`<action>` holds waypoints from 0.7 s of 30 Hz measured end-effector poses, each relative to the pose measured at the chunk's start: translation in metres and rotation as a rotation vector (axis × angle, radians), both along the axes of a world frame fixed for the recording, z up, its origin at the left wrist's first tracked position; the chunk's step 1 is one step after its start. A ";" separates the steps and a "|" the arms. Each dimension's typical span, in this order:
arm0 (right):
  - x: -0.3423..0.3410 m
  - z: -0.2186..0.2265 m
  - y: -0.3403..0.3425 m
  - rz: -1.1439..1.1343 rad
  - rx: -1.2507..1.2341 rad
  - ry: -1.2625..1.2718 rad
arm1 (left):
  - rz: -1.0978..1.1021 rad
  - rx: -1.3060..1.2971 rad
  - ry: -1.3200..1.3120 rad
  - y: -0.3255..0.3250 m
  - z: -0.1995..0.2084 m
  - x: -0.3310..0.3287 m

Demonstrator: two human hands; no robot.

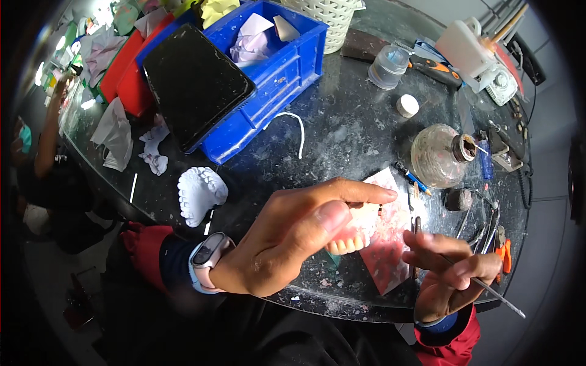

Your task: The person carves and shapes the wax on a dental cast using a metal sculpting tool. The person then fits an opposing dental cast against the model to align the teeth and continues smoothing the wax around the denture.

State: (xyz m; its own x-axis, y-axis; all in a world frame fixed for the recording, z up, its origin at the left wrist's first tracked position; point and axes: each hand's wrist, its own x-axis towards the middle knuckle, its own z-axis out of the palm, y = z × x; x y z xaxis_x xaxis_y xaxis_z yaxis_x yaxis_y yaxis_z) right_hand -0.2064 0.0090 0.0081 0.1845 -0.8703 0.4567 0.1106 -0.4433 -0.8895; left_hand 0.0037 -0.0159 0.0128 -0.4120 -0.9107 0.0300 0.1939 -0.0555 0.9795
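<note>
The left hand's (pixel 284 241) grip seems to pinch one tooth model (pixel 349 245), half hidden behind the thumb. The right hand's (pixel 455 268) grip pinches one slim tool (pixel 502 299). Both are above the bench (pixel 342 131); one white cast (pixel 198 198) lies leftward.

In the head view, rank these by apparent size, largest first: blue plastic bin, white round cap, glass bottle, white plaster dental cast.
1. Blue plastic bin
2. Glass bottle and white plaster dental cast: too alike to rank
3. White round cap
</note>
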 end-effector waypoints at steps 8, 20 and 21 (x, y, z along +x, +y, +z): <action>-0.001 -0.001 -0.001 -0.019 -0.099 0.103 | 0.046 -0.237 -0.211 0.002 -0.009 -0.004; -0.005 0.005 -0.003 0.260 0.007 0.030 | -0.122 -0.445 -0.290 -0.004 -0.010 -0.006; -0.004 0.003 -0.003 0.245 0.013 0.013 | -0.127 -0.468 -0.292 -0.004 -0.011 -0.006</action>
State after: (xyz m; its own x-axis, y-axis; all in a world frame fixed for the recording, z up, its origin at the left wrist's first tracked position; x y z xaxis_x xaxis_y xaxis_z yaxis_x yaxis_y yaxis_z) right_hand -0.2106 0.0065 0.0108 0.3966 -0.8047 0.4418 0.2018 -0.3931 -0.8971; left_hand -0.0022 -0.0198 0.0022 -0.5694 -0.7704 0.2868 -0.0691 0.3925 0.9172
